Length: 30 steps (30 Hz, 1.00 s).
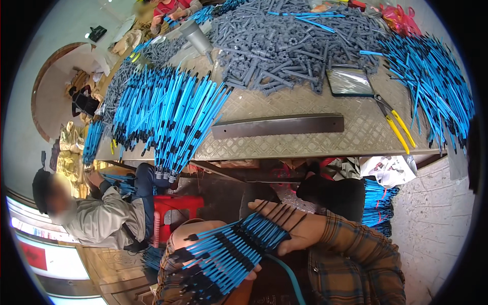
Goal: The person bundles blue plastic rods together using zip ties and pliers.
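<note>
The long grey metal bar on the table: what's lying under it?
The metal bar lies flat on the patterned table surface. Nothing else shows beneath it; whatever it covers is hidden.

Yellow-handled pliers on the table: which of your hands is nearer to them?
Right. The right hand grips the bundle of blue rods below the table edge, under the yellow-handled pliers. The left hand supports the bundle farther left.

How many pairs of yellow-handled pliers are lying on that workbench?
1. The yellow-handled pliers lie on the workbench toward its right side, between the flat metal bar and the right-hand pile of blue rods. More could be buried under the piles.
</note>
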### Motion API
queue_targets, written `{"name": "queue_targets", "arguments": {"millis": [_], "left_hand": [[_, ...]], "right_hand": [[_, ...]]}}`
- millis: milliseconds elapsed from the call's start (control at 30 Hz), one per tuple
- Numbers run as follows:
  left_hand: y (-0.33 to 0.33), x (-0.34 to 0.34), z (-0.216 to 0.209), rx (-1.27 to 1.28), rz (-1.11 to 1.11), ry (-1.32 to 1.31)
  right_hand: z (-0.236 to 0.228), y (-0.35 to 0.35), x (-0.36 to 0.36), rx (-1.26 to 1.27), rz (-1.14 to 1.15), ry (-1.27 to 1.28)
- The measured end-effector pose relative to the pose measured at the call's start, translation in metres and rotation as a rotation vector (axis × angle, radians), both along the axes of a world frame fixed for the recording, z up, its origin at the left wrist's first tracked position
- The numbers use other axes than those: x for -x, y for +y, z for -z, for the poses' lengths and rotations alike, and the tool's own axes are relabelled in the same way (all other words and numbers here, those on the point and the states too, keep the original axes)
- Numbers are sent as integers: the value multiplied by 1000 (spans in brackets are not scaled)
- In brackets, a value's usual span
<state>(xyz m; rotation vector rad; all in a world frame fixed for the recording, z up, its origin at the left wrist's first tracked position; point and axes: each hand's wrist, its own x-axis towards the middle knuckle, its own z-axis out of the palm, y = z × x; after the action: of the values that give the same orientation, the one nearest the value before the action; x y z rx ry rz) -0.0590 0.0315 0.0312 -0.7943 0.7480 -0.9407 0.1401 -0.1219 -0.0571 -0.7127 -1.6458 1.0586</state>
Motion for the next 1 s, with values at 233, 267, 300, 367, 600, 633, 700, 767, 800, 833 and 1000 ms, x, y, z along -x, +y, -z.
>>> {"name": "queue_targets", "arguments": {"millis": [233,267,300,367,600,633,700,767,800,833,1000], "left_hand": [[9,-13,-1,-847,-205,-823],[12,-25,0,-538,-338,-710],[12,-37,0,-226,-455,-579],[9,-61,-9,-728,-451,-814],[3,-96,7,-2092,-432,-1275],[2,-98,11,-2091,-421,-1230],[-1,-101,19,-2084,-392,-1144],[-3,-102,26,-2092,-420,-1121],[-4,-102,29,-2102,-437,-1097],[-4,-103,30,-2115,-452,-1072],[-5,-102,23,-1952,-551,-924]], "right_hand": [[-7,29,3,280,-133,569],[-8,38,-3,276,-86,605],[-9,45,-9,274,-41,644],[-20,58,-49,50,336,83],[-71,27,-198,264,1069,-565],[-72,23,-213,261,1065,-580],[-78,22,-239,277,1169,-886],[-75,34,-255,215,1187,-1026],[-70,40,-263,154,1203,-1157],[-64,46,-269,89,1216,-1284],[-48,54,-285,120,1192,-1325]]}}
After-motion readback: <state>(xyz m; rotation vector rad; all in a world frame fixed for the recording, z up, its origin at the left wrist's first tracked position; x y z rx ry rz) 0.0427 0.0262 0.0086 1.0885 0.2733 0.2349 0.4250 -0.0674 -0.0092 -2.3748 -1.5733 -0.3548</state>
